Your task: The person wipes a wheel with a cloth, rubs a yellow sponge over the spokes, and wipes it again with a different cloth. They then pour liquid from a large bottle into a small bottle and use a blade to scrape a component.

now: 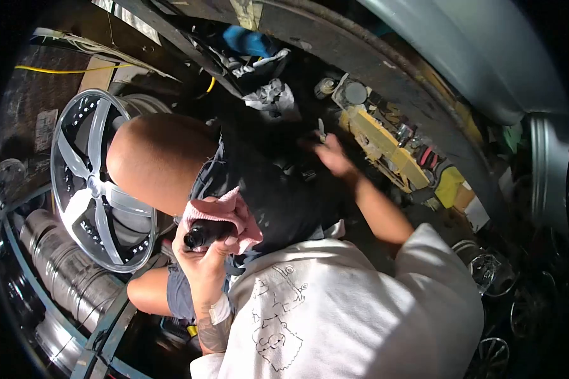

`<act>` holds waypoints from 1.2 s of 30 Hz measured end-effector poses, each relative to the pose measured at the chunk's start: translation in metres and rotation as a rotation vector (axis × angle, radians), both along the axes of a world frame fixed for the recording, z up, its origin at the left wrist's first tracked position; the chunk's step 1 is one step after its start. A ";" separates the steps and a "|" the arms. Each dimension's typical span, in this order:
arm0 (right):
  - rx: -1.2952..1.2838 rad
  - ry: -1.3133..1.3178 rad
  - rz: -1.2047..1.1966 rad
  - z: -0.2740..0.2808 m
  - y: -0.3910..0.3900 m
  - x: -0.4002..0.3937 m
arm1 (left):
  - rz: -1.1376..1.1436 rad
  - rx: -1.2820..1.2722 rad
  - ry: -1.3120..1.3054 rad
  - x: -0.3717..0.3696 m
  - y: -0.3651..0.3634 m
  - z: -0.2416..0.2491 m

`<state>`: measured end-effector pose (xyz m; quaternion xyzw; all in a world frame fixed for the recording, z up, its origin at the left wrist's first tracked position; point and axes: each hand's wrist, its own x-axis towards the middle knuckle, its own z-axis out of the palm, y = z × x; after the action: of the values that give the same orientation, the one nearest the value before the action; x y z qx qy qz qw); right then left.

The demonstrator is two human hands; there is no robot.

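My left hand point(199, 265) is closed around a dark bottle-shaped thing point(197, 236) with a round open-looking end, and a pink cloth point(241, 218) is bunched with it. Out to the right, my right hand point(336, 156) has its fingers curled and partly smeared by motion. A small pale, narrow thing point(322, 129) stands up at those fingers; its kind is too small to tell. The right hand is nearest to a yellow tray point(385, 148) with small items on it. A silver multi-spoke car wheel rim point(93, 184) stands upright beside my knee on the left.
More metal rims point(66, 265) lie at the lower left by a blue-grey metal frame point(101, 335). Crumpled white paper point(275, 100) and a blue item point(246, 41) lie further off. A dark curved ledge point(373, 50) runs along the top right. More rims point(493, 357) stand at the lower right.
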<state>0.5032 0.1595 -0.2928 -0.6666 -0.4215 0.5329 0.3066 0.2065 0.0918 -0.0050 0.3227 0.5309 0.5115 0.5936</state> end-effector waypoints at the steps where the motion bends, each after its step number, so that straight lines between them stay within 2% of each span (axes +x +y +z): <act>1: -0.253 0.266 0.024 0.087 0.013 -0.001 | 0.025 -0.029 -0.024 -0.001 -0.004 -0.003; 4: -0.137 0.551 -0.048 0.156 0.009 -0.005 | -0.049 -0.005 -0.030 -0.002 -0.002 -0.014; 7: -0.092 0.749 -0.051 0.179 0.007 -0.008 | -0.096 -0.040 0.026 -0.004 0.001 -0.023; 16: -0.128 0.917 0.047 0.207 0.008 -0.032 | -0.179 -0.039 -0.039 -0.007 0.016 -0.021; 20: -0.085 0.806 0.078 0.206 0.013 -0.037 | -0.152 -0.066 0.004 -0.007 0.014 -0.020; 22: -0.038 0.602 0.095 0.195 0.019 -0.025 | -0.178 -0.061 0.010 -0.008 0.017 -0.007; 24: 0.362 0.092 0.234 0.164 0.026 -0.015 | -0.163 -0.095 -0.105 -0.010 0.019 0.005; 26: 0.185 -0.009 0.204 0.143 0.022 0.002 | -0.130 -0.047 -0.009 -0.025 0.014 -0.001; 27: 0.208 -0.121 0.218 0.111 0.017 0.014 | -0.101 0.038 0.037 -0.027 0.014 0.003; 28: 0.162 -0.143 0.230 0.097 0.013 0.025 | -0.124 -0.071 0.083 -0.033 0.016 0.020; 30: 0.074 -0.183 0.254 0.076 0.002 0.046 | -0.191 0.004 0.129 -0.056 0.014 0.023; 31: 0.042 -0.090 0.199 0.059 -0.006 0.052 | -0.083 0.117 0.265 -0.057 0.011 0.020; 32: 0.066 -0.044 0.130 0.043 -0.018 0.055 | -0.015 0.167 0.325 -0.059 0.007 0.020; 34: 0.432 -0.401 0.085 -0.037 -0.042 0.064 | 0.127 0.222 0.316 -0.074 -0.002 0.015; 36: 0.261 -0.365 0.204 -0.061 -0.057 0.067 | 0.180 0.215 0.195 -0.089 -0.008 0.017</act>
<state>0.5697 0.1027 -0.3534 -0.6606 -0.6004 0.3726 0.2536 0.1172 0.0839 0.0119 0.3834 0.5551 0.5828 0.4531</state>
